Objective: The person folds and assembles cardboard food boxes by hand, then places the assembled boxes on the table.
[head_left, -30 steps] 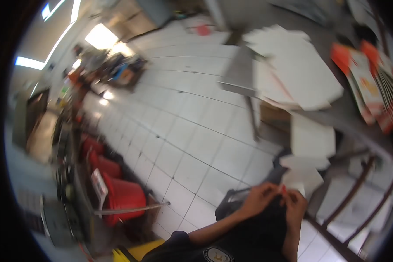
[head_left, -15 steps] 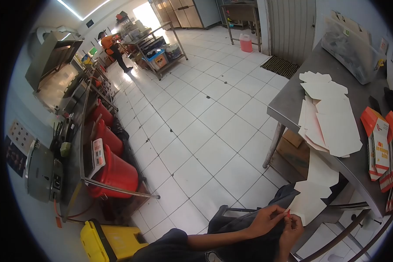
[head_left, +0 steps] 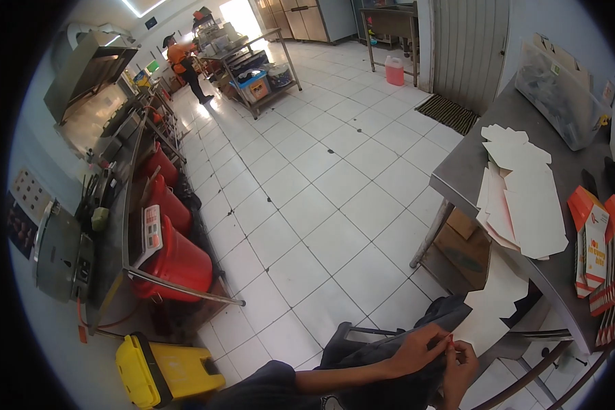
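Observation:
On my lap lies an unfolded cardboard box (head_left: 492, 314), its plain white inside facing up. My left hand (head_left: 420, 348) reaches in from the left and pinches a small red tab at the box's near edge. Close beside it, my right hand (head_left: 460, 363) has thumb and fingers closed on the same tab. The fingertips of both hands nearly meet and hide most of the tab. More flat white box blanks (head_left: 536, 205) lie loosely piled on the metal table, and folded red-and-white printed boxes (head_left: 591, 239) stand in a row at its right.
The metal table (head_left: 465, 164) also carries a clear plastic bin (head_left: 560, 96). A yellow bin (head_left: 178, 372) stands at lower left, near red buckets (head_left: 181, 263) under a steel counter. Far off, a person in orange (head_left: 181, 58) stands by a shelf rack (head_left: 253, 75).
The view has tilted a little, so the room sits slightly lower in it. Both hands stay at the red tab; my fingers have shifted slightly and less of it shows.

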Demonstrator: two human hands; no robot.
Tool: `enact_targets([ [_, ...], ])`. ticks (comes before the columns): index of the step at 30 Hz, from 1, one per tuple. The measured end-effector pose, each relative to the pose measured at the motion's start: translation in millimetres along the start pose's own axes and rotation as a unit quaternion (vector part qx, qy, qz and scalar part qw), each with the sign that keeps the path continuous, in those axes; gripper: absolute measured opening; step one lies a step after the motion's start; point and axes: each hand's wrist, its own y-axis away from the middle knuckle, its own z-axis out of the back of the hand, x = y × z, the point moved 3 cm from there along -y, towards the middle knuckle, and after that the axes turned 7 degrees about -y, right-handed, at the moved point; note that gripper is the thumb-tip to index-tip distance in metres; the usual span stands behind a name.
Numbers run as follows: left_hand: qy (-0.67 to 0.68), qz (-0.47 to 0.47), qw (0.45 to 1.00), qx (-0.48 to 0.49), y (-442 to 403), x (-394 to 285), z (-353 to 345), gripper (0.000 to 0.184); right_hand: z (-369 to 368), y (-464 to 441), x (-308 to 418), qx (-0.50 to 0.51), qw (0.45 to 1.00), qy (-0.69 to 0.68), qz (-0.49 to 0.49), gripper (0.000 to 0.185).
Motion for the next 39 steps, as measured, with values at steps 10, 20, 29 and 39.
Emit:
enact_targets([
  [10,-0.038,-0.030,0.999,-0.003,5,-1,-4,0.015,3,0,-15,0.021,0.991,-0.125,-0.051,0.010],
  [20,-0.117,-0.119,0.986,0.015,-7,-10,3,0.016,-2,11,-3,0.016,0.982,-0.165,-0.087,0.039],
  [29,-0.043,0.017,0.990,0.132,-18,-14,8,0.017,4,12,4,-0.016,0.998,-0.050,-0.027,0.039],
  [39,-0.006,0.087,0.985,0.149,-22,-2,8,0.021,-11,5,-34,-0.039,0.985,-0.164,-0.045,0.012],
])
